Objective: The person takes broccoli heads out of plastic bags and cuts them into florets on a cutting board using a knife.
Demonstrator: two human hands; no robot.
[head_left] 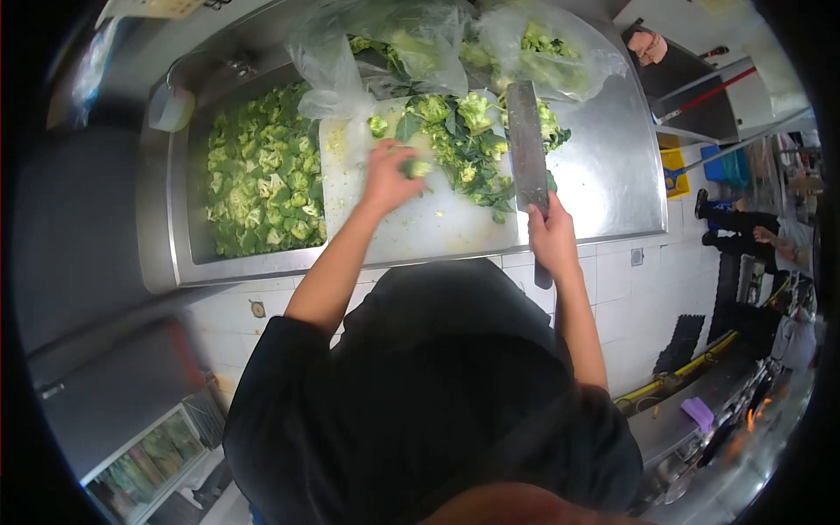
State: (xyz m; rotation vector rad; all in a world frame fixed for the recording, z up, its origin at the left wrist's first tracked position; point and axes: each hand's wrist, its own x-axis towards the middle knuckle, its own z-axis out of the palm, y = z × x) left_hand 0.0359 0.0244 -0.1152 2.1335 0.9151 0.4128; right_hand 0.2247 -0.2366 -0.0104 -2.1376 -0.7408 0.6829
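My left hand is closed around a small broccoli floret above the white cutting board, slightly blurred. In my right hand is a cleaver, gripped by its dark handle, its broad blade pointing away from me over the board's right side. Between the two hands lies a pile of broccoli pieces and leaves. One loose floret sits just beyond my left hand, and small crumbs are scattered over the board.
Left of the board, a sink basin is filled with cut broccoli florets. Clear plastic bags with more broccoli lie behind the board. Bare steel counter extends rightward. Another person is at far right, beyond a yellow crate.
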